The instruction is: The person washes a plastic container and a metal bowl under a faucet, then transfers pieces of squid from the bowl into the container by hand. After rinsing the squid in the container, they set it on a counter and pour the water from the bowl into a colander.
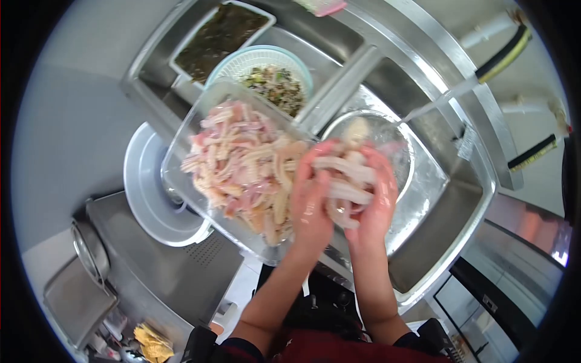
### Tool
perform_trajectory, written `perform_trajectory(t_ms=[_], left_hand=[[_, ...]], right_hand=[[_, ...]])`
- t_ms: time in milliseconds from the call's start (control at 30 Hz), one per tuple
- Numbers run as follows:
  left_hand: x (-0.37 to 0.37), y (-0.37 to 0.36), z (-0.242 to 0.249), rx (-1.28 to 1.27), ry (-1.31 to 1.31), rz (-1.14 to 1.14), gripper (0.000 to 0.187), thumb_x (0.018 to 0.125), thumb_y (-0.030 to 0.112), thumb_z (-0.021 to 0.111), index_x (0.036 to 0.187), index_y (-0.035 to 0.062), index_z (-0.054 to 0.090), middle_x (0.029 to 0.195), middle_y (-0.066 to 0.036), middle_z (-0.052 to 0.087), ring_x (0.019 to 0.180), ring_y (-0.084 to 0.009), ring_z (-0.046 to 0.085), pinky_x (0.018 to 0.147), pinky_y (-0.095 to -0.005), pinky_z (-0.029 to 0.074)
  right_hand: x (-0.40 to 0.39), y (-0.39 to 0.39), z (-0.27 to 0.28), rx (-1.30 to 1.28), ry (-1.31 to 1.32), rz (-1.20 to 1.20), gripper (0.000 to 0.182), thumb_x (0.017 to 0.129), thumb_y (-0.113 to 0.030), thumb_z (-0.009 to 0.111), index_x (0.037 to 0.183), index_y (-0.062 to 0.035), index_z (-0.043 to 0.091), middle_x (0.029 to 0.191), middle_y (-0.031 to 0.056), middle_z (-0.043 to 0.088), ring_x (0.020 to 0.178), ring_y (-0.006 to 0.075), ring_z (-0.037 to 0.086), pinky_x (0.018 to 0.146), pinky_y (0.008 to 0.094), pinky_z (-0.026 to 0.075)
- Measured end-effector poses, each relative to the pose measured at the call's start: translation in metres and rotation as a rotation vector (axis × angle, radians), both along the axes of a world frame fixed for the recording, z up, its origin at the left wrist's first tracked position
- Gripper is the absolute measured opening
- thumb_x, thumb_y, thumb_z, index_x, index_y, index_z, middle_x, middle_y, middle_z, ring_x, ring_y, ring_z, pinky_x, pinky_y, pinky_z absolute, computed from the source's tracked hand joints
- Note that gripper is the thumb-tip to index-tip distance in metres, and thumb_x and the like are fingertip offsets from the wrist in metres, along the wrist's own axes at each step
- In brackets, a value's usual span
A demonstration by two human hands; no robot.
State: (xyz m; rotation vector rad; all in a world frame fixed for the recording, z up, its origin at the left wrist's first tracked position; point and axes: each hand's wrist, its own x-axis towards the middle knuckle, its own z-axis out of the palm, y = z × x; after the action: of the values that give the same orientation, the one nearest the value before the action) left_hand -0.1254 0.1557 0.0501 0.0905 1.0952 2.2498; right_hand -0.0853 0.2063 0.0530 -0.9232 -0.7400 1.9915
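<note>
Between them, my left hand [312, 202] and my right hand [378, 193] cup a bunch of pale, wet raw meat strips [344, 189] that look like poultry necks. Both hands are above the right sink basin, fingers curled around the bunch. Under them, partly hidden, is a round bowl [409, 169] with a shiny rim. Just left of my left hand, a clear plastic tub [181, 136] holds a large heap of similar pink and cream meat strips [239, 163]. Clear water [433, 104] streams from a yellow-and-black spout [503, 55] toward the bowl.
In the left basin, a pale blue-rimmed strainer [227, 65] holds food scraps, beside a white tray [266, 19] of dark contents. A large grey-white basin [138, 181] stands left of the tub. Metal sink walls [436, 260] surround the right basin. A yellow cloth-like item [152, 343] lies lower left.
</note>
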Motion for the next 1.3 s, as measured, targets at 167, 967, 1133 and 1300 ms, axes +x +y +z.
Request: perform_trajectory(t_ms=[167, 967, 1133, 1300], left_hand=[[-0.072, -0.085, -0.023, -0.108, -0.212, 0.017, 0.037, 0.081, 0.01, 0.043, 0.116, -0.0004, 0.039, 0.118, -0.014, 0.041, 0.103, -0.0188, 0.044, 0.088, -0.0312, 0.035], [-0.197, -0.135, -0.03, -0.72, 0.253, -0.177, 0.027, 0.085, 0.014, 0.041, 0.105, -0.0026, 0.051, 0.097, -0.011, 0.058, 0.087, -0.0143, 0.055, 0.079, -0.0243, 0.042], [-0.193, -0.132, -0.022, -0.746, 0.467, -0.088, 0.024, 0.084, 0.009, 0.043, 0.104, -0.001, 0.053, 0.097, -0.008, 0.058, 0.089, -0.0129, 0.053, 0.083, -0.023, 0.037], [-0.177, -0.131, -0.02, -0.983, 0.993, 0.098, 0.018, 0.079, 0.002, 0.049, 0.096, -0.001, 0.056, 0.091, -0.008, 0.059, 0.082, -0.0125, 0.053, 0.075, -0.0231, 0.04]], right_hand=[[-0.029, -0.009, -0.02, 0.124, -0.27, 0.68, 0.02, 0.081, -0.01, 0.05, 0.098, 0.0001, 0.056, 0.098, 0.0049, 0.052, 0.087, 0.0092, 0.048, 0.075, 0.0201, 0.037], [-0.002, -0.037, -0.027, 0.572, -0.544, 1.033, 0.03, 0.079, -0.008, 0.051, 0.107, -0.0004, 0.048, 0.073, 0.0026, 0.059, 0.056, 0.0092, 0.052, 0.053, 0.0217, 0.043], [0.031, 0.016, -0.023, 0.232, -0.469, 0.506, 0.019, 0.079, -0.007, 0.047, 0.095, 0.0009, 0.053, 0.068, 0.0034, 0.055, 0.047, 0.0046, 0.041, 0.042, 0.0178, 0.031], [0.073, 0.063, -0.041, 0.093, -0.426, 0.227, 0.017, 0.082, -0.011, 0.048, 0.092, 0.0009, 0.054, 0.065, 0.0038, 0.053, 0.048, 0.0054, 0.039, 0.042, 0.0174, 0.028]])
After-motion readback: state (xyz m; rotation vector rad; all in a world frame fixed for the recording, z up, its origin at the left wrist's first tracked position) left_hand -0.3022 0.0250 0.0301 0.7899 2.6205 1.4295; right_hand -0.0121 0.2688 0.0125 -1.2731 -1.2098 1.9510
